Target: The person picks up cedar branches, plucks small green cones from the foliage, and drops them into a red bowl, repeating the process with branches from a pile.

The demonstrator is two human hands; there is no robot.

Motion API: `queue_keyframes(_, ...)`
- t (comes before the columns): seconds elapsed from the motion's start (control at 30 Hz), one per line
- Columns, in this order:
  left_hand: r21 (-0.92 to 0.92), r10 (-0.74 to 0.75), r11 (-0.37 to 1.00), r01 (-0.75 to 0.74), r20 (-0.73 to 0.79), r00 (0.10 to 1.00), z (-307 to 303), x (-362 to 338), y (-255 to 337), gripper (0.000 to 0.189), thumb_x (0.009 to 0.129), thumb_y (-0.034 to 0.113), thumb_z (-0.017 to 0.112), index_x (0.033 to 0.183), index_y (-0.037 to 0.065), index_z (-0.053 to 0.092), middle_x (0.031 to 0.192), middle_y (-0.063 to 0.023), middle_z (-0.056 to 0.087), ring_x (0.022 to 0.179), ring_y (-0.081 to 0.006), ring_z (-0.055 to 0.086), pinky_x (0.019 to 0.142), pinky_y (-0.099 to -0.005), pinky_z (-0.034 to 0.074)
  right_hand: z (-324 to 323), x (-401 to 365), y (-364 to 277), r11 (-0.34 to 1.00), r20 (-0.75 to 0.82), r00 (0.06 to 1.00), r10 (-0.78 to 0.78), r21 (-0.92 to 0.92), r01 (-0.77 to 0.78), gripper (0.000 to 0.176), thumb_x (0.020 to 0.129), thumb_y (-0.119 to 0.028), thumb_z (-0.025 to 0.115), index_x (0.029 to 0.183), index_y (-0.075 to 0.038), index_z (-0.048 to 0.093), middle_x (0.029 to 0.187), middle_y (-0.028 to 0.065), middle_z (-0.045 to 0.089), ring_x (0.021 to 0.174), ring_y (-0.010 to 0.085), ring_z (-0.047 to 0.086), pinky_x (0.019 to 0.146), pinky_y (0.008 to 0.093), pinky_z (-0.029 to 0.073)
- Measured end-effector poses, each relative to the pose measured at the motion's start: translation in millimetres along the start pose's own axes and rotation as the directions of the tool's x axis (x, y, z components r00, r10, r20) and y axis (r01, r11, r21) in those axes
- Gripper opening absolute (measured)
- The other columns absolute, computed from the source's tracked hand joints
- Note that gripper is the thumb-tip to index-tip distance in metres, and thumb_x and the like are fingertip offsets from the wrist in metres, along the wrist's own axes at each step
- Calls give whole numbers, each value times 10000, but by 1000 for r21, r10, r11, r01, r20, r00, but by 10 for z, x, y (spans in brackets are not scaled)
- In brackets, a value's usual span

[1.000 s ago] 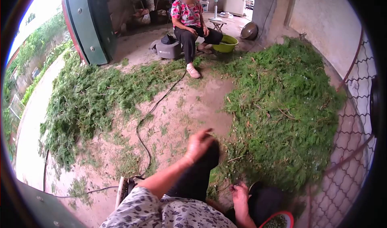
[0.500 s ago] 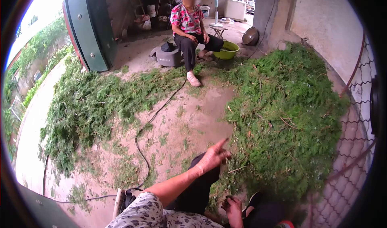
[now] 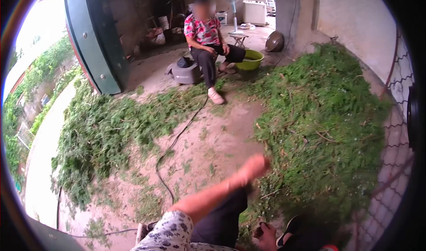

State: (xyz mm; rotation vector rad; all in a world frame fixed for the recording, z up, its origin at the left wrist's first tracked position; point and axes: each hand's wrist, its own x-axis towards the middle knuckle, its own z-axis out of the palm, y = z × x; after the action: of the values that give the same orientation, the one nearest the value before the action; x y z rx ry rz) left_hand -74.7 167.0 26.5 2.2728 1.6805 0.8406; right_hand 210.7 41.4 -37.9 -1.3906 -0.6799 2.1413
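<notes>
My left hand (image 3: 256, 166) is stretched forward over my knee, beside the near edge of a large pile of green conifer sprigs (image 3: 324, 118). Motion smears its fingers, and I make out nothing held in it. Low in the view, close to my dark shoe (image 3: 290, 226), my right hand (image 3: 267, 238) has its fingers curled around something small and dark. What that is I cannot make out.
A second heap of sprigs (image 3: 106, 135) lies at the left. A black cable (image 3: 166, 151) crosses the floor. Ahead sits another person (image 3: 206, 38), between a grey container (image 3: 184, 73) and a green basin (image 3: 250, 60). Wire mesh (image 3: 392, 158) runs along the right.
My left hand has moved forward and right, and its outstretched finger no longer shows. My right hand sits slightly lower and further right. The whole view has shifted a little.
</notes>
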Motion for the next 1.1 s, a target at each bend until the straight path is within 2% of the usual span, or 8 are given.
queue_keyframes(0.03,-216,-75,972,93,91,993,163,-169,451,237,719,144,568,941,62,554,736,-155,569,704,-312,578,608,-390,476,-100,103,51,1000,-34,999,11,-17,-11,152,867,-158,513,759,-51,507,556,16,396,490,124,400,459,294,337)
queue_keyframes(0.13,-160,5,987,13,113,994,892,-588,1008,220,700,140,581,910,84,547,802,-134,553,742,-299,597,573,-381,501,11,-5,-65,997,-173,983,-58,43,66,112,832,-143,555,765,-62,515,563,15,399,487,121,407,438,269,328)
queue_keyframes(0.23,-175,-45,979,101,296,954,891,-739,1408,351,729,195,589,1048,60,529,930,-124,531,888,-310,555,707,-380,484,-870,967,772,675,26,724,-689,-341,654,197,814,-207,590,880,-27,543,581,21,431,466,131,401,434,273,343)
queue_keyframes(0.27,-188,-58,975,116,289,956,891,-776,1470,337,741,206,574,1043,61,531,920,-123,532,889,-306,554,711,-382,482,-699,744,548,672,22,720,-694,-339,658,197,814,-207,590,880,-27,543,581,21,431,466,131,401,434,273,343)
queue_keyframes(0.33,-180,-46,979,96,264,963,950,-817,1497,326,751,219,562,1036,63,534,908,-119,531,883,-306,554,714,-382,480,104,-136,-262,916,163,939,-304,320,241,268,846,-166,510,1087,-48,493,940,74,561,805,196,581,655,345,511)
queue_keyframes(0.43,-207,-55,972,108,248,967,879,-868,1568,313,759,235,552,1024,68,540,885,-114,532,873,-307,554,719,-383,475,79,-160,-229,879,154,933,-325,413,238,237,855,-145,488,1060,-27,492,904,88,577,757,213,599,640,341,511)
queue_keyframes(0.67,-390,-40,915,99,155,987,853,-1033,1623,200,733,196,580,870,51,589,816,-113,548,816,-302,561,694,-379,469,-152,-272,-151,917,260,905,-335,309,251,363,877,-257,471,1206,-110,422,1086,100,520,928,256,546,766,444,486)
queue_keyframes(1.1,-542,-88,822,177,187,978,848,-1389,1755,223,729,158,613,917,38,605,831,-145,598,769,-301,595,658,-353,476,-110,-611,10,946,232,923,-308,176,272,275,876,-143,496,1129,-37,487,890,79,599,737,173,594,650,306,498)
